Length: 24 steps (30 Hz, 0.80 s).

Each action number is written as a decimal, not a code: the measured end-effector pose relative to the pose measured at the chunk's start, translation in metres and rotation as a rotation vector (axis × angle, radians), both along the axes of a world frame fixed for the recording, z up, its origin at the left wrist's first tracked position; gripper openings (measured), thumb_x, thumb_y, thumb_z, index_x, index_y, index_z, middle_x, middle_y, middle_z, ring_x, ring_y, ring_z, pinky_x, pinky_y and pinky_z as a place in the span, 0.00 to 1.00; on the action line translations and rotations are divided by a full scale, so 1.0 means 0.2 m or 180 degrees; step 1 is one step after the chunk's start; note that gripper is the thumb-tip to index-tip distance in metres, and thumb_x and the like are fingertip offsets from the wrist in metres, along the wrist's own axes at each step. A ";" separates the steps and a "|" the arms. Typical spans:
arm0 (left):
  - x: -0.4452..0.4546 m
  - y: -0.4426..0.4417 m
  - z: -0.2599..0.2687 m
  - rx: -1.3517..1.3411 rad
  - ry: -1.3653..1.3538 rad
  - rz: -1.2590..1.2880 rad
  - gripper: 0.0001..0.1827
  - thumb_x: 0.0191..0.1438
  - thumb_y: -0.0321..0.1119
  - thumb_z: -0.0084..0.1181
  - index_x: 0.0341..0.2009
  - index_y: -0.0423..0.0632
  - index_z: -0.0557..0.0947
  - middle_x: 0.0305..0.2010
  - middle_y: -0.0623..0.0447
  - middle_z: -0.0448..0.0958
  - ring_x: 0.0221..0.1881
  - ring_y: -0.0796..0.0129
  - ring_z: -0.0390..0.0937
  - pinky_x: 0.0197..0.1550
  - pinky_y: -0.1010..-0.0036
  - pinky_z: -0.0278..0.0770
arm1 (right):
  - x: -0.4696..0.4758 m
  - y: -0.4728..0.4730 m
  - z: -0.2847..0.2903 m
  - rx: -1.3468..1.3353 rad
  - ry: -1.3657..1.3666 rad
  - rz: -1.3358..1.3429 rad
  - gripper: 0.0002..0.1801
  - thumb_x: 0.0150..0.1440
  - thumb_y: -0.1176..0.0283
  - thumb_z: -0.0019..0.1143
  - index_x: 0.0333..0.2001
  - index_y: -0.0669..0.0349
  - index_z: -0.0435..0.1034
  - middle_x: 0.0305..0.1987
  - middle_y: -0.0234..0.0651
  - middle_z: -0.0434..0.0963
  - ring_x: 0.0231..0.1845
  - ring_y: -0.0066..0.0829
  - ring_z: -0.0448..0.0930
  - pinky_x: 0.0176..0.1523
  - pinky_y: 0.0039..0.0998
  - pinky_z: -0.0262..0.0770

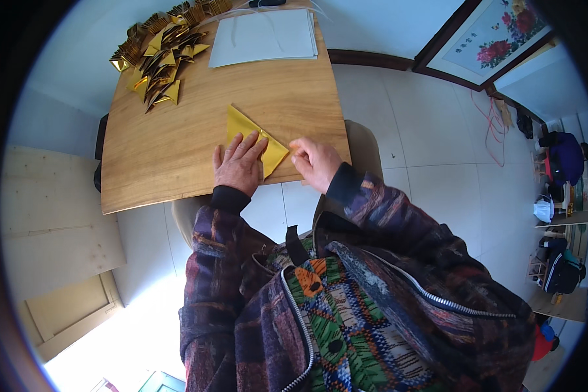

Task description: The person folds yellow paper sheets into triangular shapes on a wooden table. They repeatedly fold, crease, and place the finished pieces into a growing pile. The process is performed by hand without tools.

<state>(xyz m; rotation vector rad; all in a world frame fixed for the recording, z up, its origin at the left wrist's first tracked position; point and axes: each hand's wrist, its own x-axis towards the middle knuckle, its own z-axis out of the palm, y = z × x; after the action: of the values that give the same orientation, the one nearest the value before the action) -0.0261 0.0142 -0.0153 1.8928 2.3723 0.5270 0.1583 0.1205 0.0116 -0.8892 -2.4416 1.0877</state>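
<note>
A folded sheet of gold foil paper [275,153] lies near the front edge of the wooden table [201,127]. My left hand [240,164] rests flat on its left part, fingers spread, and covers some of it. Just right of the sheet's right corner is my right hand [315,159], its fingers curled and thumb near the index finger; whether anything is between them cannot be told. A pile of folded gold paper pieces [164,68] lies at the table's back left.
A stack of white sheets [264,39] lies at the back of the table. Chairs stand partly under the table, one at its right side [365,144]. A framed flower picture [490,39] stands beyond, and shelves with bags line the far right.
</note>
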 end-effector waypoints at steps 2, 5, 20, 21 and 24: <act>0.00 0.01 0.00 -0.0096 0.0013 0.0029 0.23 0.58 0.36 0.47 0.58 0.69 0.72 0.66 0.64 0.64 0.68 0.63 0.57 0.67 0.46 0.42 | -0.05 0.08 0.02 -0.0841 -0.0148 -0.0039 0.13 0.57 0.72 0.52 0.44 0.68 0.68 0.32 0.42 0.78 0.31 0.32 0.80 0.36 0.30 0.75; 0.01 0.01 0.01 -0.0128 0.0015 0.0040 0.23 0.58 0.36 0.47 0.58 0.69 0.71 0.66 0.64 0.64 0.68 0.63 0.58 0.67 0.45 0.42 | -0.10 0.16 0.06 -0.1937 -0.0438 0.0148 0.10 0.62 0.71 0.46 0.39 0.69 0.69 0.28 0.38 0.79 0.22 0.24 0.78 0.28 0.24 0.74; 0.02 0.00 0.04 -0.0222 0.0048 0.0066 0.24 0.57 0.37 0.47 0.59 0.70 0.71 0.66 0.65 0.63 0.68 0.65 0.56 0.68 0.47 0.41 | -0.13 0.22 0.12 -0.2817 -0.0573 0.0158 0.14 0.65 0.65 0.41 0.41 0.67 0.67 0.35 0.39 0.81 0.28 0.21 0.81 0.26 0.18 0.67; 0.02 0.00 0.04 -0.0199 0.0034 0.0047 0.24 0.57 0.37 0.47 0.59 0.69 0.71 0.66 0.64 0.63 0.68 0.64 0.56 0.68 0.48 0.41 | -0.14 0.23 0.12 -0.2901 -0.0578 0.0155 0.14 0.65 0.65 0.40 0.42 0.67 0.67 0.36 0.39 0.81 0.29 0.21 0.81 0.25 0.18 0.67; 0.03 0.00 0.06 -0.0237 0.0007 0.0052 0.24 0.57 0.36 0.46 0.60 0.67 0.71 0.67 0.63 0.63 0.68 0.63 0.56 0.68 0.49 0.41 | -0.15 0.24 0.14 -0.2807 -0.0854 0.0320 0.15 0.65 0.65 0.40 0.43 0.67 0.68 0.37 0.39 0.81 0.29 0.21 0.81 0.25 0.19 0.67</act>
<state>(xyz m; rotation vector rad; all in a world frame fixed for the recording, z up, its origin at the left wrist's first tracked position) -0.0211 0.0143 -0.0037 1.8456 2.3755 0.4315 0.1282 0.1680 0.0387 -1.2075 -2.1724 2.2852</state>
